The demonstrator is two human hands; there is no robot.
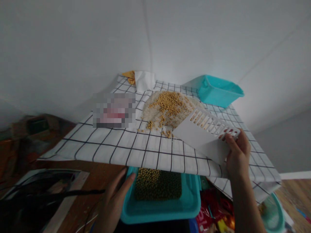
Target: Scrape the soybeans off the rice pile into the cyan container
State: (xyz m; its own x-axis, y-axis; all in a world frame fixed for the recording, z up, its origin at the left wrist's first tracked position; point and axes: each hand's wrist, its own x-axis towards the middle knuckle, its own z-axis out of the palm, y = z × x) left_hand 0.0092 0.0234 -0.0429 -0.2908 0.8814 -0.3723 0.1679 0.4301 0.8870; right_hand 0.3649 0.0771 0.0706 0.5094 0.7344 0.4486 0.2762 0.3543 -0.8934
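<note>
My right hand (238, 155) grips the end of a white slotted plastic panel (201, 134), tilted over the tablecloth. The panel's far end is beside a spread heap of pale grains, which look like rice (152, 111), with yellow soybeans (170, 102) on top. A few soybeans lie loose on the near side of the heap. Below the table's front edge, my left hand (115, 197) holds the left rim of a teal plastic bin (160, 213). Inside that bin are yellowish and dark green beans (157, 186), partly shaded.
Another teal bin (218, 92) stands at the back right of the checked tablecloth (145, 152). White paper (144, 81) and a yellow cloth-like piece (130, 76) lie near the wall. A blurred-out item (114, 110) is at left. Red packets (213, 207) sit below right.
</note>
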